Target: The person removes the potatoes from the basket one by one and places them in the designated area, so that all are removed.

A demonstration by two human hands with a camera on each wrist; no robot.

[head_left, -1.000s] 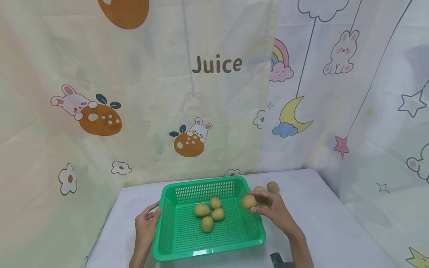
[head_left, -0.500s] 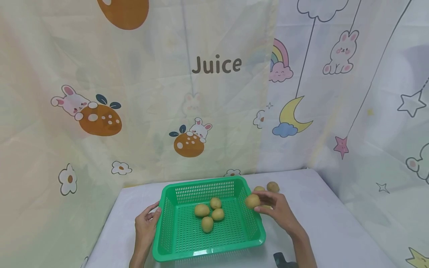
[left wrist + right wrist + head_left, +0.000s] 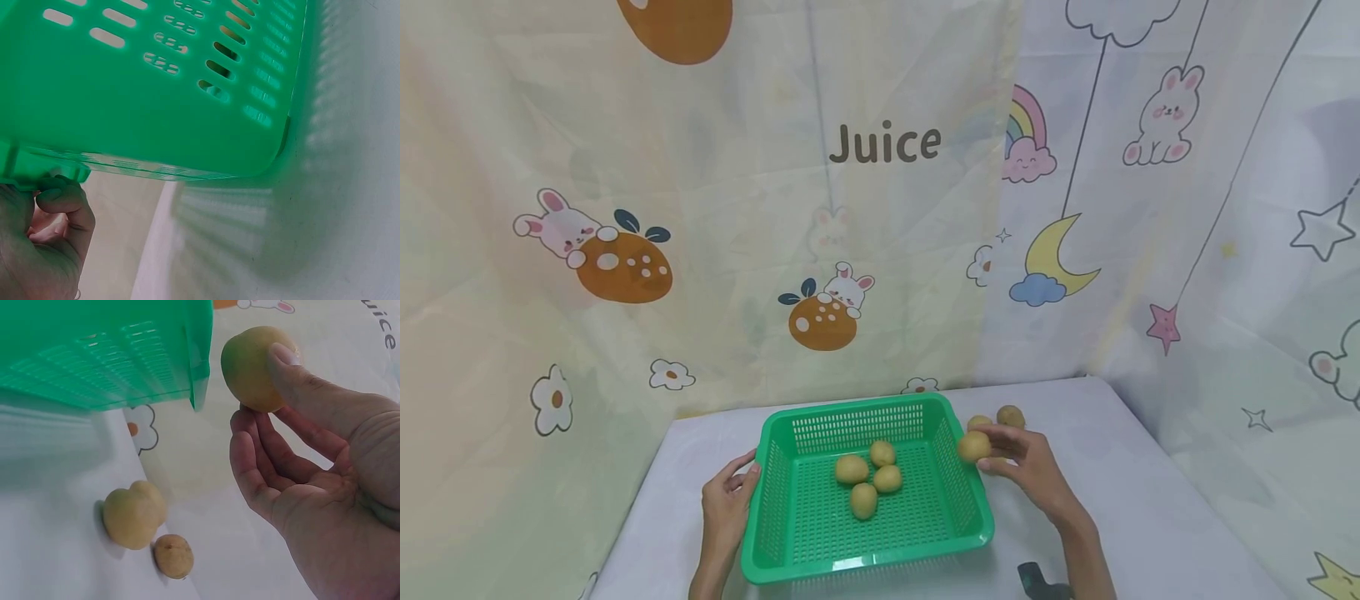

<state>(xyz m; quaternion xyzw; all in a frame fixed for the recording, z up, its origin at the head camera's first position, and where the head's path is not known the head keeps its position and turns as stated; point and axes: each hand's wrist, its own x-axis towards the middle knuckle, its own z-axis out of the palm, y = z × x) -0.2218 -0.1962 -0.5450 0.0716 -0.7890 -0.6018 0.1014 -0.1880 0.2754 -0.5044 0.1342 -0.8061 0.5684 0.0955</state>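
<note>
A green plastic basket [image 3: 865, 560] with slotted walls holds several yellowish potatoes [image 3: 852, 469] on its floor. My left hand [image 3: 726, 504] grips its left rim; in the left wrist view the thumb and fingers [image 3: 65, 203] are curled at the rim. My right hand [image 3: 1037, 471] pinches a potato [image 3: 973, 447] between thumb and fingers, just outside the basket's right rim. The right wrist view shows this potato [image 3: 256, 369] held up off the table, apart from the basket wall. Beyond that hand, a browner potato [image 3: 1011, 416] and a paler one [image 3: 978, 422] lie on the table.
The white-covered table [image 3: 1120, 467] meets a patterned curtain [image 3: 737, 250] at the back and sides. In the right wrist view, pale potatoes [image 3: 131, 519] sit close together near the table's far edge. A dark object [image 3: 1033, 579] shows beside my right wrist.
My right hand has moved rightward with the potato, from over the basket's right side to just past its rim. My left hand, the basket and the potatoes inside have stayed put.
</note>
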